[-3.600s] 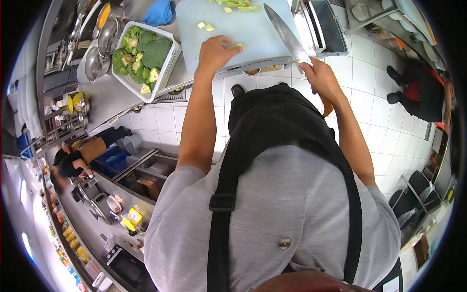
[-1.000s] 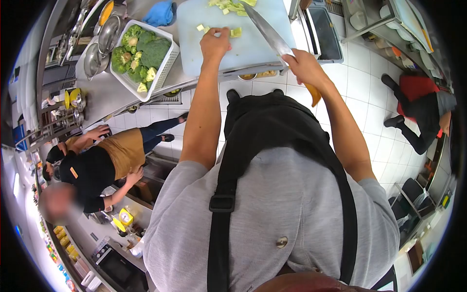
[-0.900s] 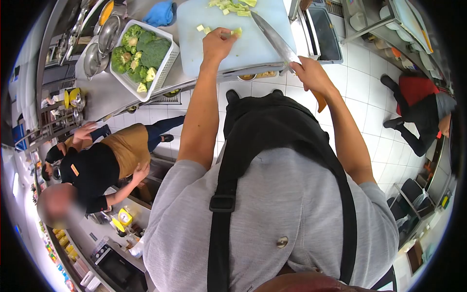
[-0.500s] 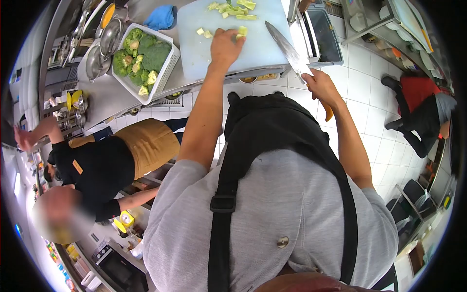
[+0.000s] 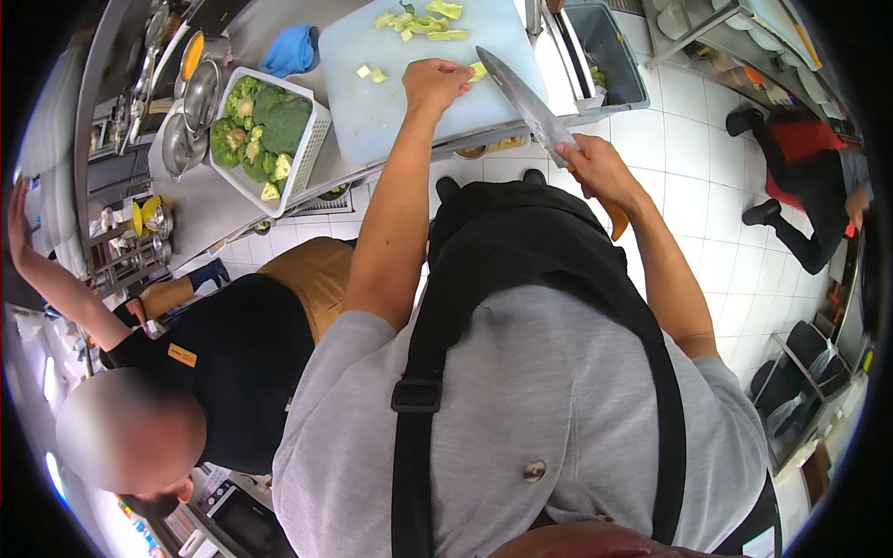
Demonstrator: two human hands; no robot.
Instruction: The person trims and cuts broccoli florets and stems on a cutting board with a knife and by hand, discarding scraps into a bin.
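Observation:
My left hand (image 5: 435, 86) is over the pale cutting board (image 5: 367, 126), its fingers pinched on a small light-green broccoli stem piece (image 5: 478, 72). My right hand (image 5: 597, 167) grips the orange handle of a large kitchen knife (image 5: 523, 100). The blade slants across the board's right side, its tip close to the stem piece. Peeled stem strips (image 5: 445, 25) lie at the far part of the board. Two pale stem cubes (image 5: 371, 73) rest left of my left hand. Left of the board stands a white basket (image 5: 316, 139) full of broccoli (image 5: 281, 126).
A blue cloth (image 5: 286, 51) lies between basket and board. Metal bowls (image 5: 186, 139) stand at the counter's left. A grey bin (image 5: 633, 79) is beyond the board's right edge. One co-worker (image 5: 242, 363) is close on my left; another person (image 5: 805, 177) is at far right.
The stem piece and my left hand have shifted right relative to the board, nearer the knife. The co-worker on the left has come closer, with one arm raised.

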